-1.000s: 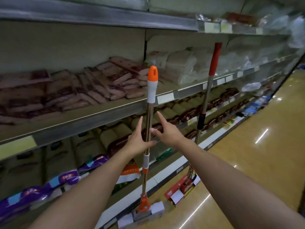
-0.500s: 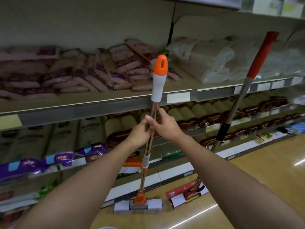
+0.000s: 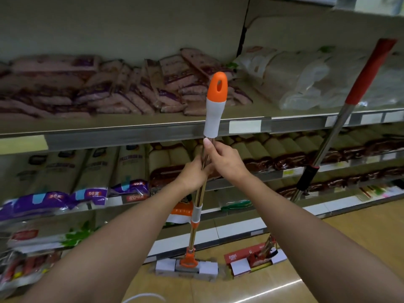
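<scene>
We see both hands gripping the orange-capped mop [image 3: 213, 110] pole: left hand [image 3: 192, 174] just below right hand [image 3: 225, 161]. A red-handled mop [image 3: 369, 71] leans right of them, against the shelf [image 3: 131, 134].

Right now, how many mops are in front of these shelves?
2. The orange-and-white mop stands in the middle, gripped by the left hand and right hand; the red-handled mop leans on the shelves at right. None looks hidden.

- Wooden floor [image 3: 349, 248]: orange mop [image 3: 196, 212] stands on it; red mop [image 3: 342, 119] just right of it.
- Shelf [image 3: 131, 125] behind the orange mop: pink packets [image 3: 131, 90] left, clear bags [image 3: 306, 84] right.
</scene>
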A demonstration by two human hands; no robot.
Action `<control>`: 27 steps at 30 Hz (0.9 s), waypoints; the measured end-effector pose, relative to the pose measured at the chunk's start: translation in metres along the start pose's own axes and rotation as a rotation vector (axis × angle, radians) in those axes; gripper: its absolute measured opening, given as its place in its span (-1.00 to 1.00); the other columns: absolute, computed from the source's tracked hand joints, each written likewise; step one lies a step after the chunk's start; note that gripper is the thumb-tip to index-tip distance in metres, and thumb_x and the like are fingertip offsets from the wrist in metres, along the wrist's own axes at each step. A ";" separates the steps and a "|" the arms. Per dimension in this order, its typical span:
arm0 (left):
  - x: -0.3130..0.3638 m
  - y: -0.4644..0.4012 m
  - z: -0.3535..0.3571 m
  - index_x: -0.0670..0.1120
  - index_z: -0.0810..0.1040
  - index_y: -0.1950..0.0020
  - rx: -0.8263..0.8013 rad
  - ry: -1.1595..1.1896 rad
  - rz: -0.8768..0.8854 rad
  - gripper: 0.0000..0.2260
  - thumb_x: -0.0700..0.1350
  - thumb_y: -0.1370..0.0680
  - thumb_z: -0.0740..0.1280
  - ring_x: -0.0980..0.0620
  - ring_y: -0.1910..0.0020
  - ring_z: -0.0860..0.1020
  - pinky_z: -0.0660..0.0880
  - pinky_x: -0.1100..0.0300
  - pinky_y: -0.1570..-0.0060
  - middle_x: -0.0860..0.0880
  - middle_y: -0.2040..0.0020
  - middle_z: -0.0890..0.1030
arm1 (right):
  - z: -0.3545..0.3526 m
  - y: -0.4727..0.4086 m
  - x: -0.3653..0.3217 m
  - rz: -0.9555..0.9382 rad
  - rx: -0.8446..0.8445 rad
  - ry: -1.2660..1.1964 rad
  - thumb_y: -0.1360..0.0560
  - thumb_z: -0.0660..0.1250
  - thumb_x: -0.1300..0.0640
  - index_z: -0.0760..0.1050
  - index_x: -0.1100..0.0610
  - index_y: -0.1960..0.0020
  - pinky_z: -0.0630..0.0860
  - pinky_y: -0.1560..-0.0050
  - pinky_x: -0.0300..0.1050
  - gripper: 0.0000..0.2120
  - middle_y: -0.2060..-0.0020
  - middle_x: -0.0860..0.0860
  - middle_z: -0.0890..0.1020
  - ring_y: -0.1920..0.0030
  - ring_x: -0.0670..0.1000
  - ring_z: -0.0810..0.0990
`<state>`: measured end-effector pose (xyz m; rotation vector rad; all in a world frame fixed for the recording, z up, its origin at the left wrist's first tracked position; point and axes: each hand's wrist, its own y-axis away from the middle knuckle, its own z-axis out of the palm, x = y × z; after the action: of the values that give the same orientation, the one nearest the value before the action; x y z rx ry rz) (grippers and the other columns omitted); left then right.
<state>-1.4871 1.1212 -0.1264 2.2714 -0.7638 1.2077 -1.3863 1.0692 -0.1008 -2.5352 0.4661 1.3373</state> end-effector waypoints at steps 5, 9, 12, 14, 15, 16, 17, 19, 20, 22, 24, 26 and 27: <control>-0.004 0.020 -0.001 -0.15 0.24 -0.38 0.044 -0.037 -0.019 -0.62 -0.06 -0.60 0.20 -0.07 0.00 0.58 0.56 -0.09 -0.04 -0.11 -0.04 0.57 | 0.012 0.011 -0.019 -0.059 -0.011 -0.217 -0.42 0.11 -0.38 0.43 -0.09 -0.02 0.59 -0.03 -0.02 -0.59 0.00 0.04 0.64 -0.02 -0.01 0.62; -0.008 0.042 -0.021 -0.14 0.27 -0.28 0.086 0.004 -0.067 -0.67 -0.01 -0.61 0.20 -0.07 -0.03 0.57 0.53 -0.07 -0.09 -0.11 -0.05 0.57 | 0.025 0.018 -0.051 -0.124 -0.038 -0.269 -0.46 0.07 -0.40 0.44 -0.12 -0.03 0.55 -0.13 0.10 -0.59 -0.03 0.07 0.65 -0.05 0.03 0.63; -0.012 0.066 -0.048 -0.11 0.29 -0.24 0.156 0.033 -0.086 -0.73 -0.01 -0.61 0.20 -0.05 -0.05 0.57 0.52 -0.05 -0.12 -0.10 -0.05 0.56 | 0.045 0.023 -0.083 -0.177 -0.037 -0.314 -0.56 0.06 -0.25 0.45 -0.02 -0.13 0.56 -0.10 -0.01 -0.62 0.02 -0.01 0.66 -0.04 -0.04 0.63; -0.015 0.084 -0.069 -0.14 0.30 -0.28 0.204 0.029 -0.103 -0.69 -0.02 -0.60 0.21 -0.08 -0.05 0.57 0.53 -0.06 -0.10 -0.12 -0.07 0.58 | 0.062 0.028 -0.108 -0.227 -0.034 -0.299 -0.60 0.05 -0.15 0.45 0.07 -0.10 0.57 0.00 -0.09 -0.65 0.13 -0.03 0.66 0.07 -0.08 0.64; -0.018 0.093 -0.080 -0.16 0.32 -0.29 0.230 0.021 -0.106 -0.67 -0.03 -0.60 0.22 -0.07 -0.03 0.58 0.54 -0.02 -0.07 -0.12 -0.05 0.58 | 0.072 0.031 -0.120 -0.260 -0.026 -0.285 -0.61 0.04 -0.13 0.45 0.07 -0.04 0.57 0.04 -0.09 -0.67 0.20 -0.03 0.65 0.14 -0.09 0.64; -0.020 0.103 -0.091 -0.18 0.32 -0.31 0.255 0.007 -0.107 -0.65 -0.04 -0.60 0.22 -0.06 0.00 0.58 0.54 0.03 -0.02 -0.11 -0.03 0.59 | 0.082 0.035 -0.132 -0.290 -0.018 -0.281 -0.61 0.04 -0.13 0.44 0.06 0.03 0.57 0.07 -0.04 -0.68 0.26 -0.03 0.63 0.20 -0.07 0.63; -0.023 0.113 -0.102 -0.20 0.32 -0.34 0.280 -0.012 -0.105 -0.62 -0.05 -0.59 0.23 -0.06 0.00 0.58 0.52 0.09 0.02 -0.10 -0.02 0.58 | 0.093 0.040 -0.145 -0.316 -0.009 -0.285 -0.61 0.03 -0.13 0.43 0.05 0.08 0.58 0.08 0.02 -0.67 0.30 -0.02 0.61 0.24 -0.03 0.62; -0.027 0.139 -0.126 -0.19 0.30 -0.38 0.335 -0.046 -0.081 -0.60 -0.08 -0.59 0.24 -0.10 -0.02 0.57 0.47 0.15 0.07 -0.10 -0.01 0.57 | 0.115 0.050 -0.171 -0.368 -0.003 -0.301 -0.62 0.02 -0.14 0.42 0.08 0.16 0.57 0.13 0.12 -0.63 0.37 0.00 0.57 0.30 0.03 0.60; -0.029 0.153 -0.138 -0.18 0.29 -0.39 0.363 -0.056 -0.069 -0.59 -0.08 -0.58 0.24 -0.11 -0.04 0.57 0.45 0.16 0.08 -0.11 -0.02 0.57 | 0.126 0.055 -0.185 -0.397 -0.002 -0.311 -0.62 0.02 -0.13 0.42 0.11 0.17 0.56 0.18 0.09 -0.60 0.39 0.00 0.56 0.33 0.02 0.59; -0.035 0.181 -0.163 -0.15 0.23 -0.44 0.429 -0.065 -0.052 -0.52 -0.04 -0.57 0.25 -0.13 -0.07 0.57 0.43 0.18 0.09 -0.14 -0.11 0.59 | 0.144 0.067 -0.216 -0.460 -0.003 -0.339 -0.63 0.03 -0.11 0.43 0.18 0.17 0.52 0.28 -0.10 -0.58 0.42 -0.02 0.54 0.38 -0.06 0.56; -0.040 0.209 -0.189 -0.10 0.17 -0.47 0.509 -0.038 -0.008 -0.45 -0.01 -0.55 0.29 -0.11 -0.12 0.56 0.47 0.14 0.01 -0.09 -0.13 0.57 | 0.162 0.080 -0.248 -0.513 -0.007 -0.364 -0.62 0.04 -0.10 0.44 0.21 0.16 0.47 0.34 -0.21 -0.57 0.43 -0.03 0.53 0.41 -0.09 0.54; -0.045 0.239 -0.215 -0.09 0.15 -0.42 0.599 0.035 0.047 -0.40 -0.05 -0.49 0.38 -0.08 -0.16 0.53 0.50 0.06 -0.10 0.06 -0.06 0.52 | 0.184 0.091 -0.277 -0.563 -0.018 -0.357 -0.60 0.04 -0.17 0.44 0.20 0.17 0.47 0.32 -0.19 -0.53 0.43 -0.04 0.55 0.40 -0.08 0.55; -0.047 0.253 -0.228 -0.09 0.14 -0.42 0.647 0.058 0.071 -0.36 -0.07 -0.46 0.41 -0.07 -0.17 0.52 0.50 0.04 -0.13 0.14 -0.01 0.47 | 0.195 0.097 -0.292 -0.591 -0.030 -0.348 -0.58 0.03 -0.22 0.44 0.19 0.16 0.46 0.30 -0.18 -0.49 0.42 -0.03 0.56 0.39 -0.08 0.55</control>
<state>-1.8111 1.0858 -0.0161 2.7048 -0.4734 1.7398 -1.7260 1.0973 0.0275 -2.1312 -0.3466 1.4814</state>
